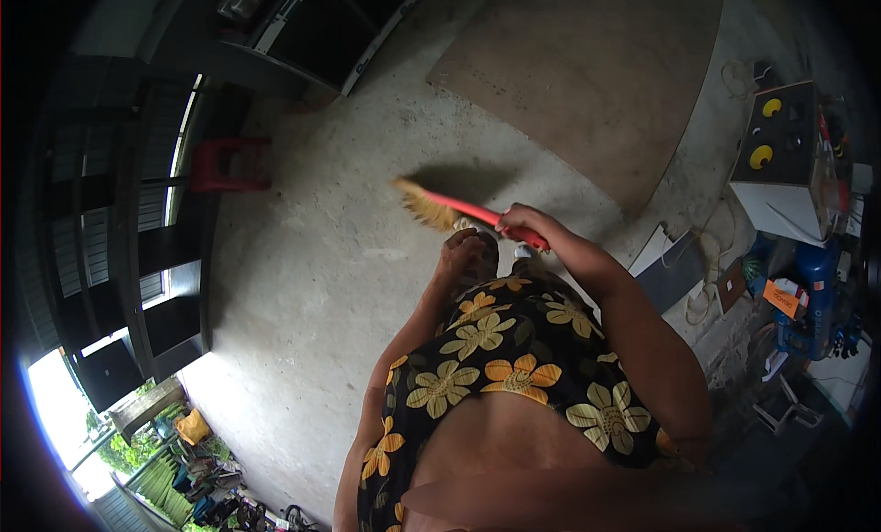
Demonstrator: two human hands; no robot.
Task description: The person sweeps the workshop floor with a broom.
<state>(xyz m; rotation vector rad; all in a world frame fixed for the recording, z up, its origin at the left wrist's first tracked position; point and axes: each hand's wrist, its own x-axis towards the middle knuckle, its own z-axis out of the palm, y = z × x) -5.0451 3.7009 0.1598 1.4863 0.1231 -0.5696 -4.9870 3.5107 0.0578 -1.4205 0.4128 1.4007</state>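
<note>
A hand broom with a red handle point(468, 208) and tan bristles point(424, 209) is held in front of me. My right hand point(521, 222) is closed round its handle, close to the red end. The bristles point to the left and down, near the concrete floor; whether they touch it I cannot tell. My left hand point(461, 255) lies over my leg, just below the bristles, fingers laid on it and holding nothing I can see.
A brown sheet point(587, 83) covers the floor ahead. At the far left stands a red stool point(231, 163) beside dark slatted panels point(119, 229). To the right are a speaker box point(780, 147), a blue tank point(815, 266) and loose cords. Plants and clutter lie outside, lower left.
</note>
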